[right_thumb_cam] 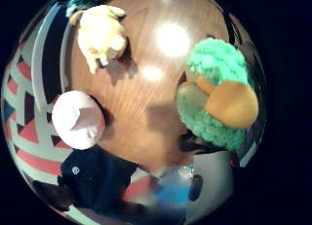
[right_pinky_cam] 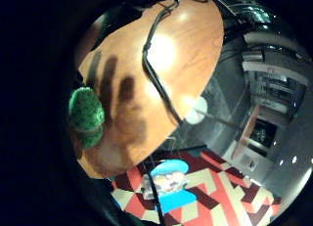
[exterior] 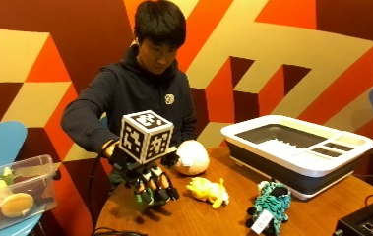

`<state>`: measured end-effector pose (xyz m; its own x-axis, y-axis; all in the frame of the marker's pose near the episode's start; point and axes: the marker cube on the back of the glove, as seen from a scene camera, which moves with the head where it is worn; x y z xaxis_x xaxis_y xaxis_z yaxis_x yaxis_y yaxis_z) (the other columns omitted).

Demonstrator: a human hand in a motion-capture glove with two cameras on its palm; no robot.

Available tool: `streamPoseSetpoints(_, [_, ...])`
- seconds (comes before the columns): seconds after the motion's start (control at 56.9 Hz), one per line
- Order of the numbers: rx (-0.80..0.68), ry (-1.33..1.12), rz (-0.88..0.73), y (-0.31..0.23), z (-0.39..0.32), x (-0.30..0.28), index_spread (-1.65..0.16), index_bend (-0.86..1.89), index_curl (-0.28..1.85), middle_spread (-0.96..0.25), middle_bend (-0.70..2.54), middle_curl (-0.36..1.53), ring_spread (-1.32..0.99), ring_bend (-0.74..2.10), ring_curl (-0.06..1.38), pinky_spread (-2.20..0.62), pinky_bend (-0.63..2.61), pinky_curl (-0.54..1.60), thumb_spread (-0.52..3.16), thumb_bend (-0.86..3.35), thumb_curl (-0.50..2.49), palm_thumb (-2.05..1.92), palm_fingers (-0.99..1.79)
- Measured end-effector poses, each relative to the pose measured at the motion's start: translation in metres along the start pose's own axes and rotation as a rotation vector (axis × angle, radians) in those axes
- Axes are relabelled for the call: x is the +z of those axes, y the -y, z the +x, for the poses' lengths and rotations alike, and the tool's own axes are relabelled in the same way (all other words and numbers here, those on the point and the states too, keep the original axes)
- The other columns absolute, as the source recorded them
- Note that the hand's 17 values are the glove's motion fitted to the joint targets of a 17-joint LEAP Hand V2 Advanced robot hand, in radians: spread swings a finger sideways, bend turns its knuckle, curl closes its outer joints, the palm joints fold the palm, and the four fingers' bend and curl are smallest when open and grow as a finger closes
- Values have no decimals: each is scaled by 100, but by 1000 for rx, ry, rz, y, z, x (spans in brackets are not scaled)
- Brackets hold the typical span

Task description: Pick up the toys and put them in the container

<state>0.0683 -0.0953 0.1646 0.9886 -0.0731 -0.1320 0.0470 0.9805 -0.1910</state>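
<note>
Green knitted toy (right_thumb_cam: 214,103) seemingly clutched upright by the gloved right hand (exterior: 152,184).

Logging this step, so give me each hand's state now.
Gloved right hand: grips the green knitted toy above the table.
Bare hand: not visible, cannot tell.

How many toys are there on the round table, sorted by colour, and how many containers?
Green toy with an orange patch, in the gloved right hand: 1
Yellow plush toy: 1
Pale pink egg-shaped toy: 1
Teal and black striped plush toy: 1
White and grey container: 1
Total: 4 toys and 1 container, 5 things.
</note>
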Motion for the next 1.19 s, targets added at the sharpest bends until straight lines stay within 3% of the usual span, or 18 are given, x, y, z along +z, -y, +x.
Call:
streamPoseSetpoints(0.281, [-208,342,342,-42,-81,-119,-15,123,61,-14,48,29,-12,13,3,-1,45,29,112,15,47,72,7])
streamPoseSetpoints(0.492, [-389,578,509,-30,-166,-191,-11,120,63,-22,71,40,-18,15,3,-1,45,31,106,12,54,75,11])
streamPoseSetpoints(0.65, [-410,755,636,13,-231,-205,-11,118,64,-25,82,45,-21,16,5,-1,44,31,105,9,57,74,12])
streamPoseSetpoints(0.773, [-411,758,696,43,-283,-187,-12,117,64,-26,86,48,-22,19,7,-1,43,32,106,4,57,70,15])
streamPoseSetpoints(0.86, [-399,751,681,64,-306,-173,-14,117,63,-24,80,48,-22,22,9,-1,43,32,109,1,56,67,15])
streamPoseSetpoints(0.948, [-418,716,529,81,-320,-155,-16,108,61,-20,62,44,-20,27,13,-1,51,35,112,-3,53,62,3])
streamPoseSetpoints(1.018, [-421,719,433,88,-313,-148,-20,61,51,-10,32,36,-13,32,16,1,72,40,111,-9,46,43,-37])
streamPoseSetpoints(1.089, [-410,691,419,75,-312,-145,-21,32,42,-4,17,32,-9,29,17,1,75,41,109,-8,42,33,-39])
streamPoseSetpoints(1.194, [-415,554,373,47,-278,-149,-22,17,36,0,9,28,-6,19,17,2,68,40,108,-4,39,27,-32])
